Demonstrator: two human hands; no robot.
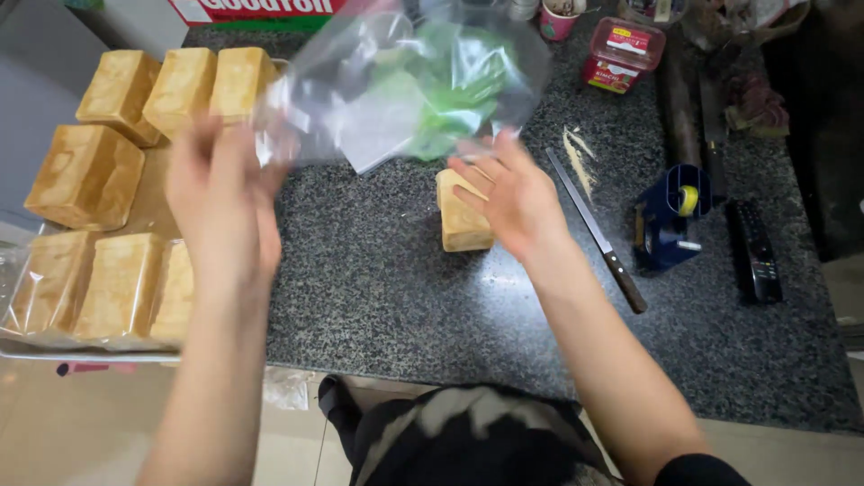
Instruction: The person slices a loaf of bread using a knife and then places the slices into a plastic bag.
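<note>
A clear plastic bag with a green print is held up over the dark granite counter. My left hand grips its left edge, blurred by motion. At the bag's lower right edge is my right hand, fingers spread on the plastic. Just under and left of my right hand a small bread loaf stands on the counter. More loaves fill a tray at the left; the near ones are wrapped in plastic.
A long knife lies right of the loaf, with crumbs beyond it. A blue tape dispenser and a black remote sit further right. A red-lidded tub and a pink cup stand at the back.
</note>
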